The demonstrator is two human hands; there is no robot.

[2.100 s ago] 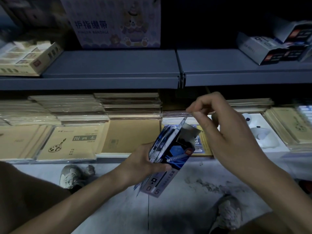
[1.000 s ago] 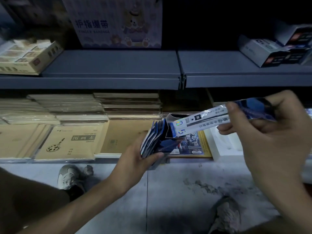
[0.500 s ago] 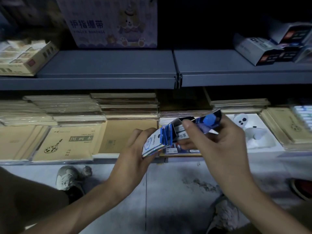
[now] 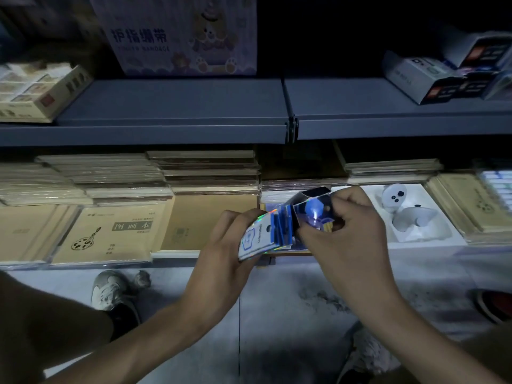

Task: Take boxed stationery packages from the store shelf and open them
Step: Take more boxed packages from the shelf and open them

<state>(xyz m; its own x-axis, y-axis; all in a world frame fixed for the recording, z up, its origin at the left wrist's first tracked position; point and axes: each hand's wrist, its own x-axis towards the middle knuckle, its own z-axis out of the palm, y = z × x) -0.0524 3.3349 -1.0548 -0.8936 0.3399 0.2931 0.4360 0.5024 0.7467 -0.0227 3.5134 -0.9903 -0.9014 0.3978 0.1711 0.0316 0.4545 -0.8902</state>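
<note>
Back from the right, my right hand (image 4: 349, 225) now pinches the blue box (image 4: 313, 213) against the fanned blue packs (image 4: 263, 236) my left hand (image 4: 221, 253) grips, fingers curled, over the lower shelf's (image 4: 171, 254) front edge.

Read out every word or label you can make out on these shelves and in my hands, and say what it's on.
"护指绷带": purple carton, upper shelf.
"FINGER BANDAGE": same carton, just beneath.
"图画本": tan drawing book.
Blue packets in the left hand, blue box in the right hand, white boxes upper right: print too blurred to read.
</note>
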